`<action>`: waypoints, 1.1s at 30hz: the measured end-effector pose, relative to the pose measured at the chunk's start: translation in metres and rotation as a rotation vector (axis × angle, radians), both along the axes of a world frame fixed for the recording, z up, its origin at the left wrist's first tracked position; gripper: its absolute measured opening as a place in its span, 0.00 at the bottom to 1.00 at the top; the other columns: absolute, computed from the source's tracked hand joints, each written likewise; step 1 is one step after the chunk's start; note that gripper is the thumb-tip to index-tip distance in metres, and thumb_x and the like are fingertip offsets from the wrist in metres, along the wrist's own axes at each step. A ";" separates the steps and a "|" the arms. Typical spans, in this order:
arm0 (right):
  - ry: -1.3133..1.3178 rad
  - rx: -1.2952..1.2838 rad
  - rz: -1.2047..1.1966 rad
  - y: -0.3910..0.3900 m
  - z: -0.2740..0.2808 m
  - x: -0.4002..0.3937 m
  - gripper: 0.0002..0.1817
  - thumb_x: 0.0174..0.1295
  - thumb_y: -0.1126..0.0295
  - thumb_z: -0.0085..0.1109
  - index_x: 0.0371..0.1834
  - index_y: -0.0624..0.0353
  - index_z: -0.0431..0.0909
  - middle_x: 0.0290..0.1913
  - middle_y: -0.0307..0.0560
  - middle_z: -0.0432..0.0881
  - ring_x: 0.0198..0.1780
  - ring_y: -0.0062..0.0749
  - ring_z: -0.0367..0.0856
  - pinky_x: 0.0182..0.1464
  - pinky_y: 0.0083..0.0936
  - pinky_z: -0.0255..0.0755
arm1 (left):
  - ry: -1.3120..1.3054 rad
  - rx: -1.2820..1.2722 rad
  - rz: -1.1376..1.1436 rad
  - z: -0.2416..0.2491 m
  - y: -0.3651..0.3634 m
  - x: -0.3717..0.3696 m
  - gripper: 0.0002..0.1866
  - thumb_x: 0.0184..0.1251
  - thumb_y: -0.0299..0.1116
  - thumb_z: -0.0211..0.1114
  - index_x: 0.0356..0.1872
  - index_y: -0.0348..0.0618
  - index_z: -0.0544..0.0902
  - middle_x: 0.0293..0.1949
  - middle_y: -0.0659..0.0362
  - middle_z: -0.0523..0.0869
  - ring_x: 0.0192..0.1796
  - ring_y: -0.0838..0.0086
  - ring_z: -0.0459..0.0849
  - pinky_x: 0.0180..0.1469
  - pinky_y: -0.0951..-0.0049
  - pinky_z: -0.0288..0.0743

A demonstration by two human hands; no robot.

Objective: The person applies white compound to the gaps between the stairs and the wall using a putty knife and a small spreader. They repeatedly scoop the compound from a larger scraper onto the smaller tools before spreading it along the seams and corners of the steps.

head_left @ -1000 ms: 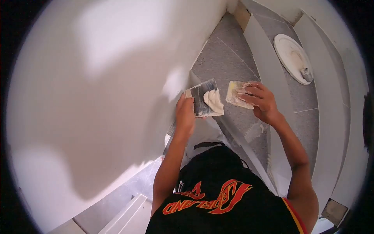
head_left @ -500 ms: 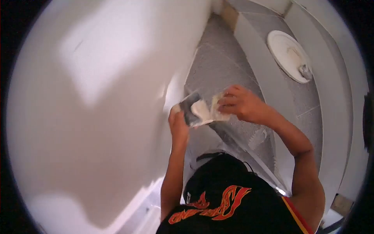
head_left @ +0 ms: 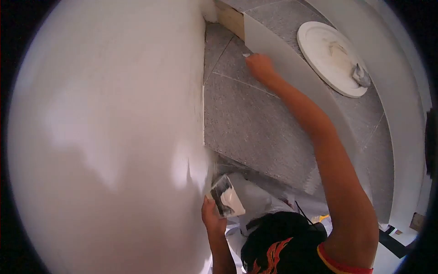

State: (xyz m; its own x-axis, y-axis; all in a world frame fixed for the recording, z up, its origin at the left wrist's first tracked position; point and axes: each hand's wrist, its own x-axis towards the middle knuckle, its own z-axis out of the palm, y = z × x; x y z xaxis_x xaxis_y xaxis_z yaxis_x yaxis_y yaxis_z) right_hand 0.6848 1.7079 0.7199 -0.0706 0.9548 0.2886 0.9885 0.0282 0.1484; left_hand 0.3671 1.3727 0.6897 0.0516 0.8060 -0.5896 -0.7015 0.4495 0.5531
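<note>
My left hand [head_left: 214, 218] is low, beside the white wall, with its thumb on a small flat board [head_left: 224, 196] that carries dark stains and a smear of white paste [head_left: 229, 199]. My right hand [head_left: 261, 68] is stretched far forward over the grey stair tread [head_left: 255, 114], closed round a small pale tool [head_left: 247, 55]. Only the tip of that tool shows beyond the fingers, near the step's riser; the rest is hidden by the hand.
The white wall [head_left: 114, 114] curves along the left. A round white lid [head_left: 319, 50] lies on the step to the right, with a grey crumpled lump [head_left: 361, 76] on it. A bare wooden piece [head_left: 230, 19] shows at the top.
My right hand has moved away from the board, forward over the tread. The board in my left hand is lower in view, and the view has shifted.
</note>
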 end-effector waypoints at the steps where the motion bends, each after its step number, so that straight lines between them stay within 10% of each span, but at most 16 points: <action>1: 0.004 0.000 -0.006 0.030 -0.012 0.002 0.11 0.51 0.73 0.48 0.35 0.62 0.78 0.33 0.53 0.77 0.38 0.43 0.79 0.36 0.36 0.74 | 0.004 0.000 -0.006 -0.014 0.019 0.004 0.23 0.55 0.34 0.48 0.54 0.39 0.66 0.47 0.57 0.74 0.50 0.69 0.73 0.52 0.66 0.67; 8: -0.039 0.086 -0.105 0.228 -0.117 0.033 0.07 0.48 0.73 0.52 0.28 0.60 0.80 0.36 0.50 0.79 0.39 0.39 0.79 0.33 0.33 0.75 | 0.016 -0.029 -0.023 -0.083 0.143 0.030 0.19 0.59 0.31 0.46 0.52 0.39 0.66 0.45 0.56 0.74 0.48 0.68 0.75 0.51 0.68 0.68; 14: 0.087 0.288 0.128 0.278 -0.091 0.059 0.06 0.48 0.72 0.52 0.24 0.61 0.77 0.30 0.53 0.78 0.32 0.43 0.79 0.29 0.33 0.73 | -0.043 -0.006 -0.028 -0.076 0.227 0.084 0.17 0.60 0.31 0.46 0.51 0.39 0.67 0.44 0.55 0.74 0.48 0.67 0.74 0.50 0.67 0.69; 18: 0.612 0.300 -0.061 0.165 -0.063 0.038 0.10 0.43 0.69 0.54 0.26 0.64 0.74 0.27 0.54 0.76 0.27 0.49 0.74 0.31 0.41 0.68 | 0.161 -0.129 0.020 -0.100 0.246 0.094 0.18 0.58 0.31 0.49 0.49 0.37 0.67 0.43 0.56 0.75 0.47 0.66 0.75 0.50 0.66 0.69; 20: 1.014 0.246 -0.004 0.107 -0.067 0.056 0.13 0.44 0.71 0.53 0.33 0.67 0.75 0.24 0.49 0.74 0.24 0.31 0.74 0.27 0.24 0.68 | 0.032 -0.002 -0.029 -0.108 0.266 0.114 0.19 0.56 0.32 0.49 0.49 0.35 0.67 0.42 0.56 0.75 0.47 0.67 0.76 0.49 0.66 0.70; 24: 1.993 0.148 -0.161 0.066 -0.167 0.134 0.13 0.44 0.70 0.58 0.33 0.66 0.75 0.31 0.40 0.76 0.32 0.22 0.75 0.36 0.22 0.71 | 0.293 -0.105 0.002 -0.157 0.307 0.158 0.17 0.56 0.35 0.53 0.48 0.42 0.69 0.41 0.56 0.77 0.42 0.66 0.78 0.43 0.65 0.74; 27: 2.255 0.093 -0.127 0.085 -0.217 0.190 0.19 0.42 0.72 0.60 0.40 0.65 0.73 0.36 0.44 0.77 0.36 0.26 0.77 0.39 0.24 0.73 | 0.399 -0.333 0.106 -0.190 0.348 0.197 0.23 0.53 0.37 0.56 0.50 0.39 0.67 0.41 0.54 0.77 0.41 0.64 0.78 0.42 0.65 0.74; 31: 2.153 0.136 -0.169 0.131 -0.226 0.237 0.16 0.45 0.69 0.61 0.34 0.67 0.74 0.35 0.40 0.76 0.35 0.27 0.77 0.40 0.24 0.71 | 0.208 -0.164 -0.019 -0.207 0.386 0.243 0.24 0.52 0.38 0.57 0.49 0.37 0.68 0.40 0.54 0.76 0.41 0.64 0.78 0.42 0.65 0.74; 33: 1.562 0.157 -0.173 0.161 -0.209 0.251 0.15 0.46 0.70 0.58 0.36 0.67 0.74 0.32 0.44 0.77 0.34 0.30 0.78 0.38 0.25 0.72 | 0.153 -0.114 -0.102 -0.222 0.381 0.244 0.23 0.52 0.37 0.56 0.49 0.36 0.69 0.40 0.54 0.76 0.40 0.64 0.78 0.42 0.65 0.74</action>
